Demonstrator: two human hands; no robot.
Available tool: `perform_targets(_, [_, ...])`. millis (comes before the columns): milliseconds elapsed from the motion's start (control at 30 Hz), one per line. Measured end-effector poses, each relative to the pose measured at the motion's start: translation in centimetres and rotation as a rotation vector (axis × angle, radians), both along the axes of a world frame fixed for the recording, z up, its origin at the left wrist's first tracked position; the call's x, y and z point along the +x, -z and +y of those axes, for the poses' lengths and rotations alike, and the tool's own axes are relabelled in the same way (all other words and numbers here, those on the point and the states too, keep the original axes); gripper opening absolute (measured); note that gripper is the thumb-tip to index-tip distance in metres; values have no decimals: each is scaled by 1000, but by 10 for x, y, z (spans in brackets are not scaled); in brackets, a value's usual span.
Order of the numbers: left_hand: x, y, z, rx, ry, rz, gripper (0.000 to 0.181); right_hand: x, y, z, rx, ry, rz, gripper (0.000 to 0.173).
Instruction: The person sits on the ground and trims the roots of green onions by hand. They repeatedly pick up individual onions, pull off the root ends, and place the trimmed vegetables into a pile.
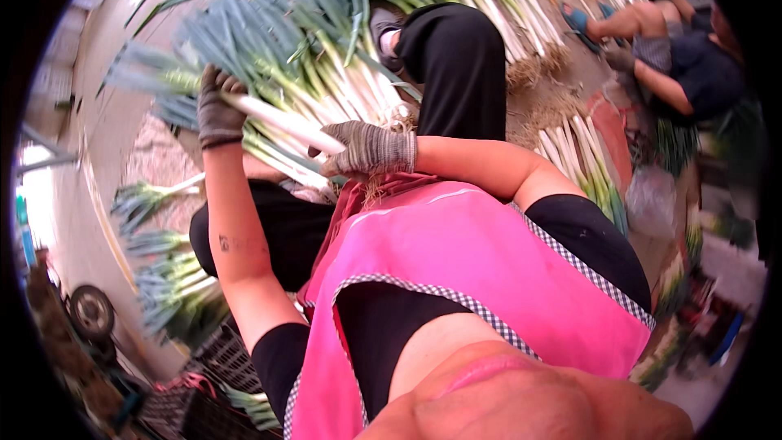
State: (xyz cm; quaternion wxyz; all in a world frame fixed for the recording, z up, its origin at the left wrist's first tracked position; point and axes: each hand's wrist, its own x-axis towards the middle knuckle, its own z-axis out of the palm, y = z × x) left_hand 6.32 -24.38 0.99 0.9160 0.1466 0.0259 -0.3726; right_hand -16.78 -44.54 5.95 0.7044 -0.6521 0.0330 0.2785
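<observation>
My left hand (221,107), in a grey knitted glove, is closed round the upper stem of a leek (284,122), whose green leaves spread out to the left. The white root end of that leek lies in my right hand (369,150), gloved in striped grey knit, with roots hanging below over the pink apron (440,232). Just beyond both hands a thick pile of leeks (342,82) covers the ground, white ends towards my right hand and leaves towards the upper left.
More leeks (501,6) lie at the top, others (580,153) on the right and in bunches (189,281) at the left. A co-worker in dark clothes (696,67) sits at the upper right. Black plastic crates (226,348) stand at the lower left. A clear plastic bag (652,201) lies on the right.
</observation>
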Motion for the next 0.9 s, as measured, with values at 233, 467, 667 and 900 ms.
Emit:
perform_targets(233, [-9,-9,-9,240,-242,44,23,-15,11,-21,-203,9,-155,42])
perform_targets(467, [-18,-11,2,124,115,-226,21,-11,21,-55,-223,63,-374,40])
perform_targets(667, [-33,-10,12,80,-2,-184,18,7,-23,-82,-313,-50,-34,37])
perform_targets(900, [-91,-82,83,206,-680,-330,9,59,-59,-108,-254,84,-434,40])
